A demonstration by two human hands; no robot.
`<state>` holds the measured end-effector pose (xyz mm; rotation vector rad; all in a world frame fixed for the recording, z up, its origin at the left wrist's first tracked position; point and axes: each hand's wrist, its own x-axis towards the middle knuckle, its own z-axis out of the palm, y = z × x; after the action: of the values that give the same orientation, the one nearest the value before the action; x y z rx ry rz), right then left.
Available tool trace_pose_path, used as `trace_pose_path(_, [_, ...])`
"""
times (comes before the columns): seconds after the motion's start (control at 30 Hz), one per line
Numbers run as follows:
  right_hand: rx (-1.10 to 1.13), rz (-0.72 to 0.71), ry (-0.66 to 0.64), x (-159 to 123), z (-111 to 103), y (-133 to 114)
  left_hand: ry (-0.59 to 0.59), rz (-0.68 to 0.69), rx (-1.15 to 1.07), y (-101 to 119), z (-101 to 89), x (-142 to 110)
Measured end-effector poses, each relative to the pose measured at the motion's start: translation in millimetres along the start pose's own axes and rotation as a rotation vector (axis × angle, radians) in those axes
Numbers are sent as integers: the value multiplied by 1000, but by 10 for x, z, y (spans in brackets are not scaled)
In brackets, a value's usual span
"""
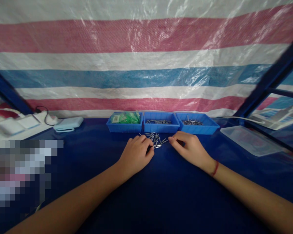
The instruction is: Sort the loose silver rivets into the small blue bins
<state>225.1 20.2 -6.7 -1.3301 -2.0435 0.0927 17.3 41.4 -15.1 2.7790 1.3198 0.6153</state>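
A loose pile of thin silver rivets lies on the dark blue table between my two hands. My left hand is at the pile's left edge, palm down, with its fingers curled in and the thumb close to the index finger. Whatever it may hold is hidden behind the fingers. From the right, my right hand reaches the pile, its thumb and index finger pinched on the end of one rivet. A red string bracelet circles the right wrist.
Behind the pile stand three blue bins: one with green plastic packets, a middle one and a right one with metal pieces. A clear plastic lid lies right; a light blue case and white power strip are left.
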Motion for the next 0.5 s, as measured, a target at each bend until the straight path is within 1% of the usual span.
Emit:
trace_pose_path(0.1, [45, -34, -67, -10, 33, -31, 24, 4, -17, -3, 1, 4])
trace_pose_path(0.23, [117, -78, -54, -32, 40, -88, 88, 59, -85, 23, -25, 0])
trace_pose_path(0.33, [129, -150, -88, -48, 42, -135, 119, 122, -151, 49, -45, -8])
trace_pose_path(0.43, [104, -214, -117, -52, 49, -169, 167, 163, -269, 65, -44, -11])
trace_pose_path(0.5, [100, -228, -118, -51, 54, -188, 206, 153, -397, 69, -32, -10])
